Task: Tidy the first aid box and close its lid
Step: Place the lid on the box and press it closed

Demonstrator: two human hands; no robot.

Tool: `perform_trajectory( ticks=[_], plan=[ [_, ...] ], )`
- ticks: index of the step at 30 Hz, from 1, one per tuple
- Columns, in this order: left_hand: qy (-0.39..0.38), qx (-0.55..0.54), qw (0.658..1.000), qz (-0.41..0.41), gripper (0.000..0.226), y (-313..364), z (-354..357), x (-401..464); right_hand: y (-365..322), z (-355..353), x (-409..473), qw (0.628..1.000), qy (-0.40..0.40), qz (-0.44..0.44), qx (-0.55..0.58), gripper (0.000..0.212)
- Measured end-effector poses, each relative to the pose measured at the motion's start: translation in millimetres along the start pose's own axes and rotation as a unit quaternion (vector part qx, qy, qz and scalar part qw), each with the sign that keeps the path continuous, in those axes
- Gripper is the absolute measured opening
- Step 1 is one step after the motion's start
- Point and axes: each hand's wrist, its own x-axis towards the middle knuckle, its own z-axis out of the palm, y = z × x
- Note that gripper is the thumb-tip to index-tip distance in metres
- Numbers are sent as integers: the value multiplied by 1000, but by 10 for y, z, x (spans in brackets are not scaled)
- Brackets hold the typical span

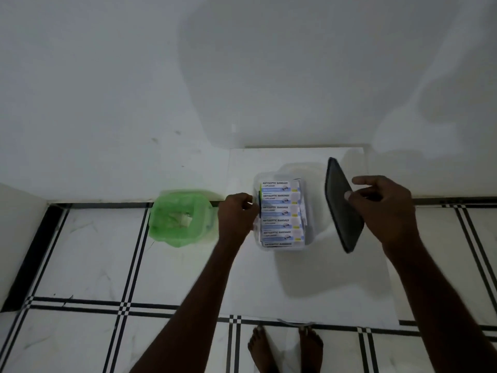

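A clear plastic first aid box (pixel 313 211) stands on a white sheet (pixel 295 278) on the floor. Inside it, several white and blue antiseptic bandage cartons (pixel 281 214) stand packed in a row. My left hand (pixel 236 214) grips the box's left wall, fingers closed around its rim. My right hand (pixel 382 208) holds the dark lid (pixel 341 205) tilted on edge just right of the box, above the sheet. The box is uncovered.
A bin lined with a green plastic bag (pixel 177 218), scraps inside, sits left of the box against the wall. The white wall (pixel 242 76) rises right behind. Tiled floor (pixel 88 265) with black lines spreads to the left. My bare feet (pixel 285 348) stand at the sheet's near edge.
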Motion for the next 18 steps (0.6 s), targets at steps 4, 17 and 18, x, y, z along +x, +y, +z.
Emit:
perform_trajectory(
  ticks=[4, 17, 18],
  plan=[
    [-33, -54, 998, -24, 26, 77, 86, 12, -312, 295, -354, 995, 54, -56, -59, 33],
    [-73, -156, 982, -74, 38, 144, -61, 139, 56, 1429, -725, 963, -50, -197, -180, 28],
    [-64, -142, 986, -67, 38, 151, -36, 147, 35, 1391, -717, 966, -44, -205, -155, 23]
  ],
)
